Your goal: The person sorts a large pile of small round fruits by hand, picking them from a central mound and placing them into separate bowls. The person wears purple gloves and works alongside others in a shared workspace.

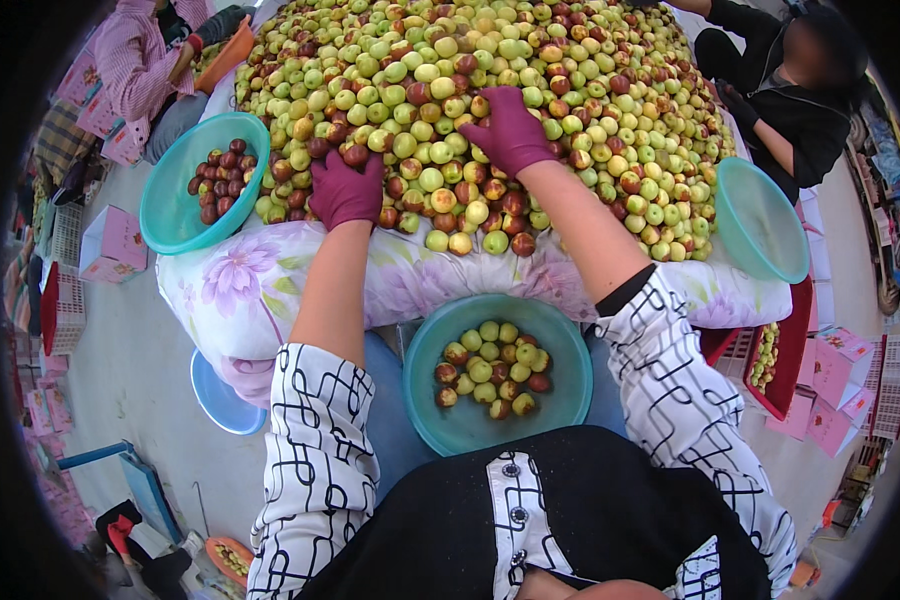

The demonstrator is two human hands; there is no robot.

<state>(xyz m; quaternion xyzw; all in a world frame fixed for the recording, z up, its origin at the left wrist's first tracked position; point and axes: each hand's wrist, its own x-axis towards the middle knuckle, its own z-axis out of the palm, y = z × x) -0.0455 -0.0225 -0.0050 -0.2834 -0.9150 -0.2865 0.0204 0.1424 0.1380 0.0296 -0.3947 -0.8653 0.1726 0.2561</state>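
A large heap of green and red-brown jujubes (pixel 435 112) lies before me on a flowered cloth (pixel 420 277). In a purple glove, my left hand (pixel 347 191) rests at the heap's near left edge, against some dark red fruit; its fingertips are partly hidden. Farther in, my right hand (pixel 511 131), gloved alike, reaches among the fruit with thumb spread; whether it grips one cannot be seen. Between my legs sits a teal plastic basin (pixel 414 375) with several mostly green jujubes. Left of the heap, a tilted teal basin (pixel 157 217) holds dark red ones.
A translucent teal basin (pixel 761 225) leans at the right edge. Two co-workers, a person in pink stripes (pixel 131 67) and a person in black (pixel 802 112), sit at the heap's sides. Pink cartons (pixel 840 367), a red crate (pixel 787 352) and a blue basin (pixel 225 397) stand lower down.
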